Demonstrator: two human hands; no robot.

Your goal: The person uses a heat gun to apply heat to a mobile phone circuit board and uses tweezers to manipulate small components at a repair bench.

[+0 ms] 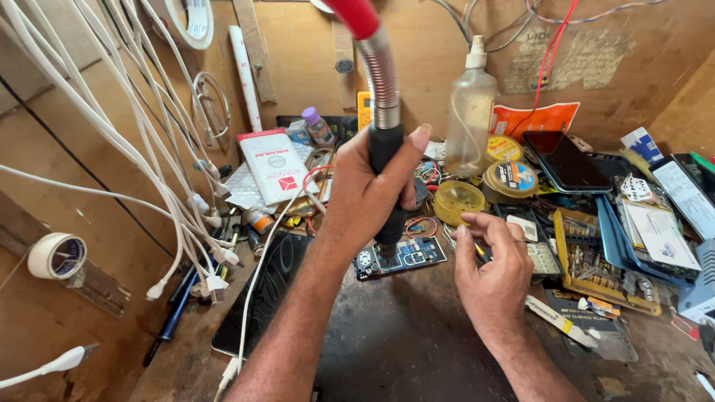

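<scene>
Gripping the black hot-air wand with its ribbed metal hose (387,141) mid-frame, our left hand (365,197) aims its nozzle at the small blue circuit board (406,257). Our right hand (491,279) pinches slim tweezers (477,249) beside it. Work looks underway; nothing lifted off yet.
</scene>
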